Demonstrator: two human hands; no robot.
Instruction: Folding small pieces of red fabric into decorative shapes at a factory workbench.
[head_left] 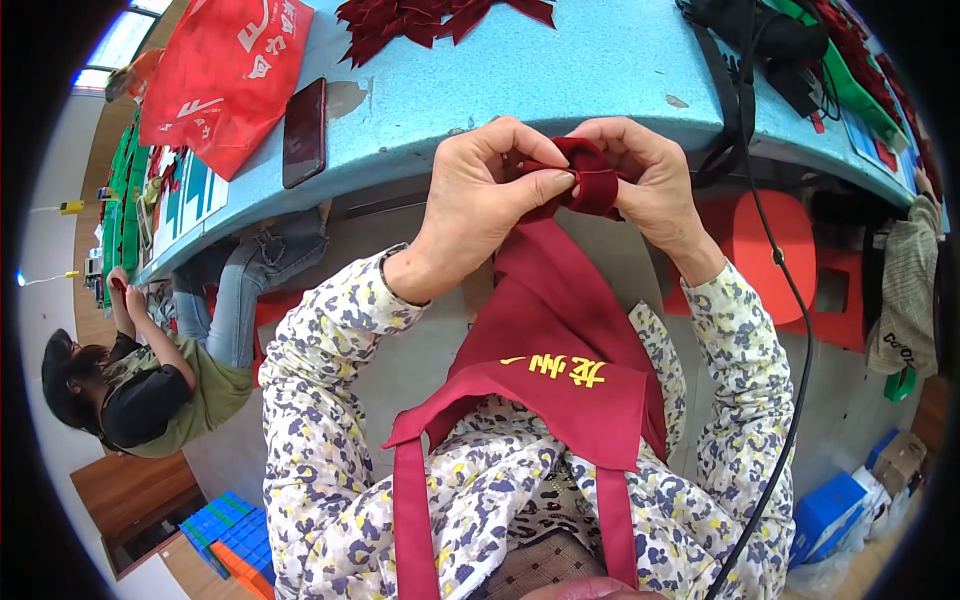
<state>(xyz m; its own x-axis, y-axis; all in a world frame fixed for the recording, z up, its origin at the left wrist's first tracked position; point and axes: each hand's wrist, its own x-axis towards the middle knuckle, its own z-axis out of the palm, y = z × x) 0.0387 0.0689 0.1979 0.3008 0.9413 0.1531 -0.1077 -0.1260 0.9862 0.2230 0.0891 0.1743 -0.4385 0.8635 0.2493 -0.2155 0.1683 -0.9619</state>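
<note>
Two grips, left hand (472,190) and right hand (655,180), pinch one dark-red ribbon (597,188), one phone (305,133) lying beside one red bag (225,85).

Blue table (560,75) | red bag (235,60) | dark phone (305,135) | dark-red fabric pieces (405,22)

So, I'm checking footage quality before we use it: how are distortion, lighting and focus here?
Head view: the blue table bows along its front edge, and the corners go black; head view: the pane at upper left looks washed out; head view: the left hand, right hand and dark red fabric look fairly sharp.
</note>
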